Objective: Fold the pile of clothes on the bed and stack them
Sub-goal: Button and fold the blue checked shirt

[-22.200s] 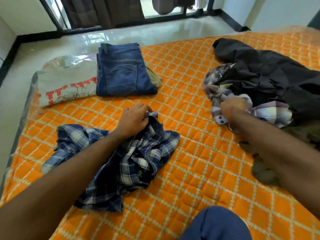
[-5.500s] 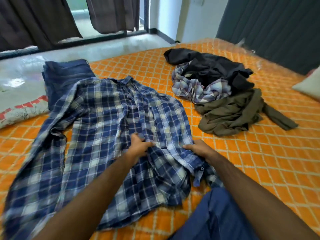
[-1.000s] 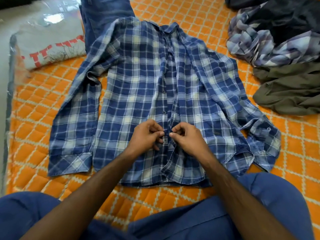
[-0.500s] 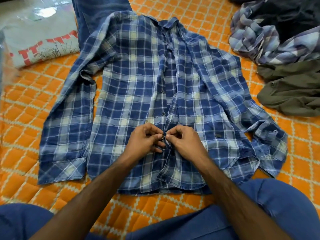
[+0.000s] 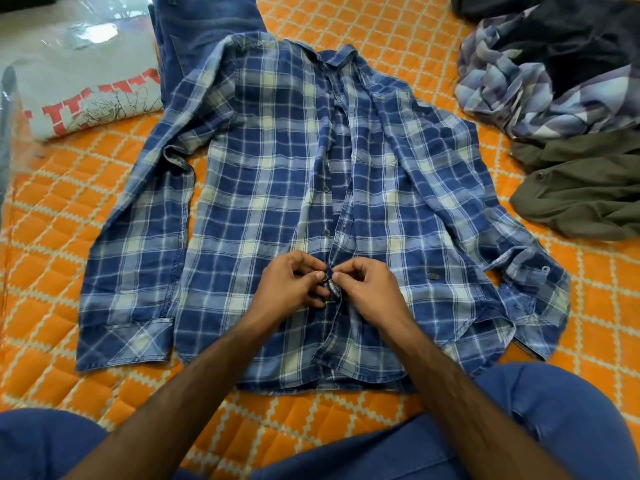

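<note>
A blue plaid shirt (image 5: pixel 263 188) lies spread flat, front up, on the orange quilted bed (image 5: pixel 48 244), collar away from me. My left hand (image 5: pixel 294 285) and my right hand (image 5: pixel 367 289) meet at the lower button placket, both pinching the shirt's front edges around a button. Folded blue jeans (image 5: pixel 197 32) and a folded grey T-shirt with red print (image 5: pixel 83 84) lie at the far left. At the right sits the unfolded pile: a pale plaid shirt (image 5: pixel 512 98), a dark garment (image 5: pixel 588 39) and an olive garment (image 5: pixel 581 192).
My knees in blue trousers (image 5: pixel 554 420) sit at the bottom edge, just in front of the shirt's hem. The shirt's right sleeve is bunched near its cuff (image 5: pixel 533 289). A pale floor shows beyond the bed at the top left.
Over the last second both hands stay pinched at the same spot on the placket with small finger shifts. Earlier the shirt was crumpled, then spread flat.
</note>
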